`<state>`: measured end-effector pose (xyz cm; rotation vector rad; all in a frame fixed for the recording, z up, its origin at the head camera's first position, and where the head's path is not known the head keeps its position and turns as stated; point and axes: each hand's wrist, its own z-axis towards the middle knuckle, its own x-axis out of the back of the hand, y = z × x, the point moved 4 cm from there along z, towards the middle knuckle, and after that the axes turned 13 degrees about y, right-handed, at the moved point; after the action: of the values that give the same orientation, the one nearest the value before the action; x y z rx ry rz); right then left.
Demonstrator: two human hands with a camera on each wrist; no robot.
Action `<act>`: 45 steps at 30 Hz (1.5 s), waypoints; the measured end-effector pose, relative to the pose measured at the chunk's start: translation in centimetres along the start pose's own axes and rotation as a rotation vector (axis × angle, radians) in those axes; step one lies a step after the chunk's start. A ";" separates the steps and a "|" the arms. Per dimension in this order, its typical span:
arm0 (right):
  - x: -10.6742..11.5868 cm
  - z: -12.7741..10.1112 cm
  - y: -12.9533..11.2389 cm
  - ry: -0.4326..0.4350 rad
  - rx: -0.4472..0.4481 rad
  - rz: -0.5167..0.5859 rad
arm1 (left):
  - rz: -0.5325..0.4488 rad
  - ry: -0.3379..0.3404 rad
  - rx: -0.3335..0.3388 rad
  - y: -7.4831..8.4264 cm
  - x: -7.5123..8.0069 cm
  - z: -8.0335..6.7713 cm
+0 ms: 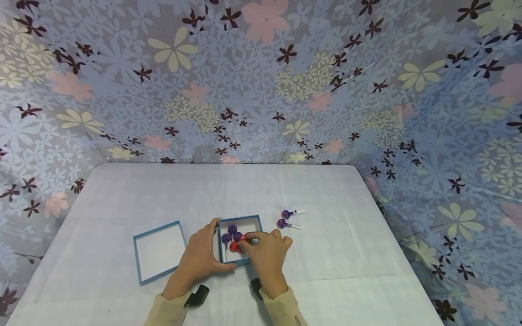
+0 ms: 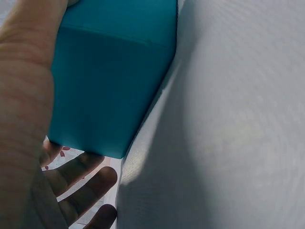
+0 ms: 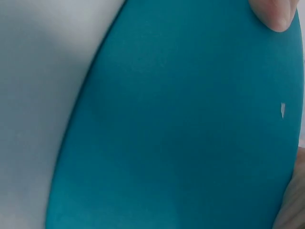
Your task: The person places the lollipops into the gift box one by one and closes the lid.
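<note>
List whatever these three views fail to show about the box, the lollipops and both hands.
- How many lollipops are in the teal box: head view, the right hand covers part of the inside.
- Whether the right hand's fingertips actually pinch the red lollipop: too small in the head view.
- Box contents: both wrist views, filled by the box's outer wall.
- Wrapper print on the two purple lollipops on the table: too small.
- Left hand fingertips: hidden behind the box in the left wrist view.

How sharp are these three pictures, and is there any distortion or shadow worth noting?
Head view: sharp, evenly lit, wide-angle bending of the floral backdrop; the box and both hands are clear. Left wrist view: the teal box wall is soft and close, with shadow under it. Right wrist view: teal fills the frame, blurred.
</note>
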<state>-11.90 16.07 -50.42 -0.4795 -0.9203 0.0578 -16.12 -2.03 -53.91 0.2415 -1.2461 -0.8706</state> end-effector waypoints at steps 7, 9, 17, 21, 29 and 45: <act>0.1 0.1 -0.1 0.007 0.028 -0.020 | 0.015 -0.009 0.007 -0.1 -0.2 0.1; 0.1 0.2 -0.1 0.009 0.034 -0.023 | 0.014 -0.009 0.007 -0.1 -0.2 0.1; -0.1 0.3 -0.2 -0.006 0.052 -0.039 | 0.015 -0.007 -0.004 -0.4 -0.5 0.2; 0.0 0.4 -0.7 -0.005 0.074 -0.064 | 0.010 -0.005 -0.006 -0.5 -0.4 0.2; 0.0 0.6 -1.3 0.004 0.110 -0.146 | 0.002 0.002 -0.007 -0.3 -0.1 0.3; 0.0 0.5 -0.8 0.024 0.112 -0.068 | -0.001 -0.002 -0.019 -0.4 -0.3 0.3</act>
<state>-12.43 15.54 -49.79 -0.3446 -0.9039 0.0414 -16.62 -2.03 -54.22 0.2264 -1.2395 -0.8835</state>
